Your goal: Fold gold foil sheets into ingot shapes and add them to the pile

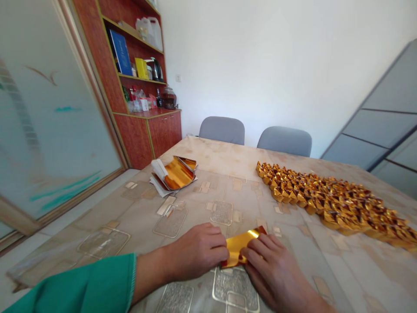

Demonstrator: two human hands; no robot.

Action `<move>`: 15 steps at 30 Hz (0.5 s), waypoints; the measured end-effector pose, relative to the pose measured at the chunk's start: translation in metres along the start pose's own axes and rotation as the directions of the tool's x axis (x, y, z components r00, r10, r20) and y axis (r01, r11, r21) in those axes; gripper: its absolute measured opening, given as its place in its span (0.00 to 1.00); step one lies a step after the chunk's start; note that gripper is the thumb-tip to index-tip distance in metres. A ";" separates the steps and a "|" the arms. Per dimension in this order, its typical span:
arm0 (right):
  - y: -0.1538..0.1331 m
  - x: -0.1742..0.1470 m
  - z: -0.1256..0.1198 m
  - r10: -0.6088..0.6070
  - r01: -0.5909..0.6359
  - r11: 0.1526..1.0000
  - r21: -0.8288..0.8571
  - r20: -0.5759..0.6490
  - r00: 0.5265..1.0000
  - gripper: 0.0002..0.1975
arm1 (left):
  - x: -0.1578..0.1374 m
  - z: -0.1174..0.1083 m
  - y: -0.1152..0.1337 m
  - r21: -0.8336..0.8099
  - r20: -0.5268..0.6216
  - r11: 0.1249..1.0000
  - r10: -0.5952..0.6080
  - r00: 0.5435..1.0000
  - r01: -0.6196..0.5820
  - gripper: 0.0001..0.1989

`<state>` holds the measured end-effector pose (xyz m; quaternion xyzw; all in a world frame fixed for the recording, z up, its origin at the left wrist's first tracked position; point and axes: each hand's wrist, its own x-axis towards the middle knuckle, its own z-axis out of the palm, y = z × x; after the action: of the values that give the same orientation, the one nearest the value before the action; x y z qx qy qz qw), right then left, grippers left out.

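Observation:
A sheet of shiny gold foil paper [237,248] lies on the table between my two hands, its near and far edges bent. My left hand [198,250] closes its fingers on the left end of the sheet. Curled over the right end are the fingers of my right hand [272,261], which hide that part of it. Farther left rests a loose stack of gold foil sheets [180,173] with white paper backs. To the right stand many folded gold foil pieces [325,198], packed in rows.
The table [202,213] has a patterned cloth. Two grey chairs [222,129] stand at its far side, by the white wall. A red-brown shelf cabinet [140,93] and a frosted sliding door [55,117] are at the left.

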<state>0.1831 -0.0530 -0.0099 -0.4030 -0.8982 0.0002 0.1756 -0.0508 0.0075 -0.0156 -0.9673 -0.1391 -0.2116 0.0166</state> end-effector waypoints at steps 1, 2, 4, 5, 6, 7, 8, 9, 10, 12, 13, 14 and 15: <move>-0.003 0.001 0.001 0.032 -0.033 0.999 0.037 0.027 0.999 0.04 | 0.000 0.000 0.001 -0.011 0.006 1.000 -0.007 1.000 0.007 0.12; -0.007 0.003 0.002 0.057 -0.060 0.996 0.067 0.044 0.997 0.02 | 0.000 0.000 0.001 -0.030 0.013 0.999 -0.015 1.000 0.016 0.11; -0.012 0.007 0.006 0.094 -0.099 0.990 0.100 0.054 0.994 0.05 | 0.001 0.000 0.002 -0.092 0.024 0.994 -0.052 0.998 0.054 0.09; -0.014 0.009 0.008 0.110 -0.114 0.988 0.103 0.046 0.993 0.06 | 0.001 0.000 0.001 -0.131 0.027 0.988 -0.084 0.996 0.087 0.09; -0.016 0.011 0.010 0.126 -0.128 0.986 0.104 0.030 0.992 0.05 | 0.001 0.001 0.001 -0.166 0.031 0.978 -0.125 0.992 0.128 0.08; -0.017 0.013 0.013 0.147 -0.147 0.983 0.109 0.010 0.989 0.03 | 0.001 0.001 0.001 -0.195 0.035 0.965 -0.171 0.985 0.174 0.08; -0.017 0.014 0.015 0.172 -0.170 0.977 0.126 -0.005 0.985 0.03 | 0.001 0.002 0.000 -0.220 0.040 0.950 -0.219 0.975 0.222 0.09; -0.017 0.015 0.016 0.197 -0.192 0.969 0.152 -0.014 0.980 0.05 | 0.001 0.002 -0.001 -0.241 0.050 0.933 -0.265 0.963 0.269 0.08; -0.017 0.016 0.017 0.221 -0.214 0.959 0.185 -0.019 0.975 0.07 | 0.001 0.002 -0.002 -0.261 0.061 0.914 -0.306 0.950 0.312 0.08; -0.016 0.017 0.016 0.262 -0.250 0.936 0.249 -0.015 0.965 0.10 | 0.000 0.002 -0.003 -0.309 0.085 0.872 -0.372 0.924 0.379 0.07; -0.016 0.017 0.015 0.272 -0.259 0.926 0.275 -0.008 0.962 0.10 | -0.001 0.001 -0.004 -0.334 0.093 0.851 -0.397 0.913 0.404 0.06; -0.015 0.017 0.014 0.277 -0.264 0.917 0.298 -0.002 0.961 0.10 | -0.001 0.001 -0.005 -0.357 0.098 0.832 -0.418 0.903 0.424 0.05; -0.015 0.017 0.013 0.280 -0.267 0.910 0.317 0.004 0.960 0.10 | -0.002 0.001 -0.006 -0.378 0.100 0.816 -0.434 0.895 0.438 0.05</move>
<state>0.1582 -0.0489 -0.0147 -0.4915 -0.8175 0.1593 0.2543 -0.0534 0.0130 -0.0176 -0.8942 -0.3116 -0.2287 -0.2259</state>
